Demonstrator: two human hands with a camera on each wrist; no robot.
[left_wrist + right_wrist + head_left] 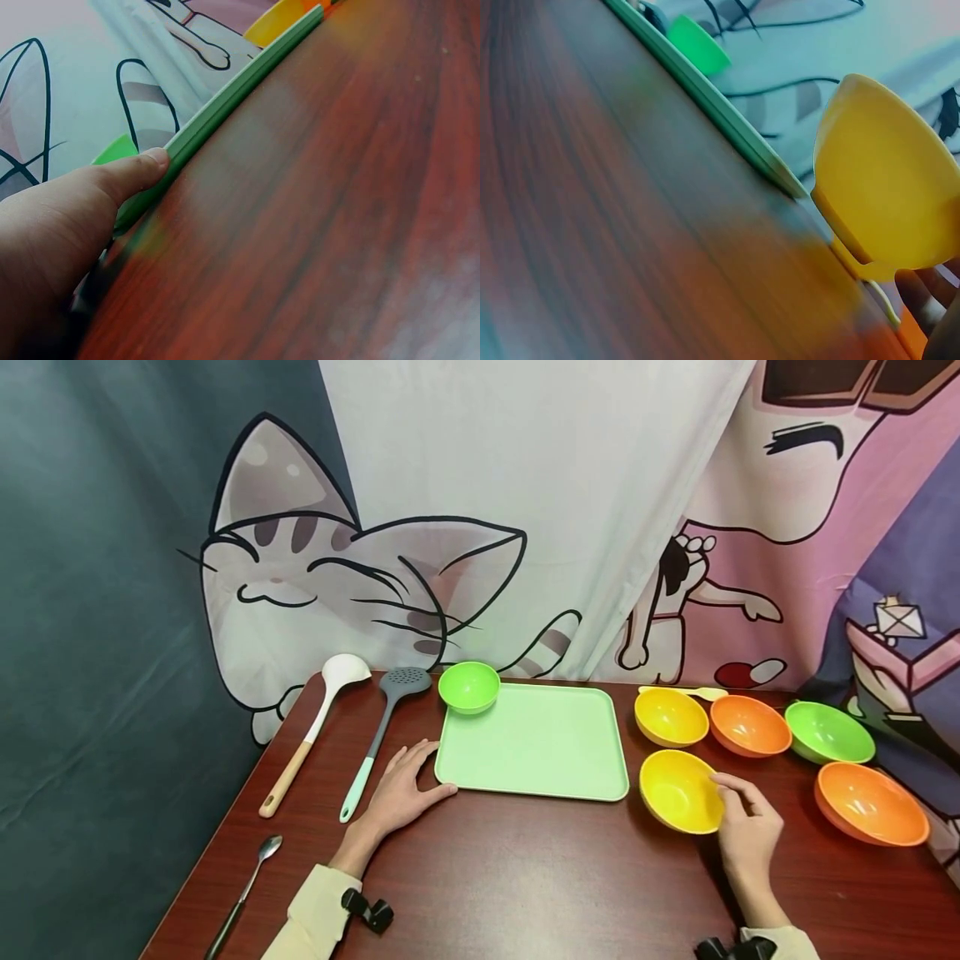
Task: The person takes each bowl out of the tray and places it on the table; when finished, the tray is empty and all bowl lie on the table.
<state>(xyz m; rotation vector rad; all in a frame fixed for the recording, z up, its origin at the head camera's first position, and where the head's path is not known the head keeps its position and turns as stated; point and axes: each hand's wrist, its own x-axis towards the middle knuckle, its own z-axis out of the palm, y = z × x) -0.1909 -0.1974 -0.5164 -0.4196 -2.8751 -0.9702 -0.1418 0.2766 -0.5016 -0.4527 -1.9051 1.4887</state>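
Observation:
My right hand (752, 835) pinches the right rim of a yellow bowl (678, 792), thumb and fingers together at its edge. In the right wrist view that bowl (885, 172) is tilted, its foot showing and raised off the table. My left hand (401, 792) rests at the near left corner of a light green tray (540, 747), fingers spread along its left side. The left wrist view has the thumb (156, 157) lying against the tray's edge (247, 86). On the tray's far left corner sits a small green bowl (469, 687).
Another yellow bowl (671, 718), two orange bowls (750, 727) and a green bowl (828, 733) stand at the right, a pale yellow utensil (705, 693) behind them. At the left lie a white ladle (322, 714), a grey slotted turner (382, 727) and a metal spoon (247, 885).

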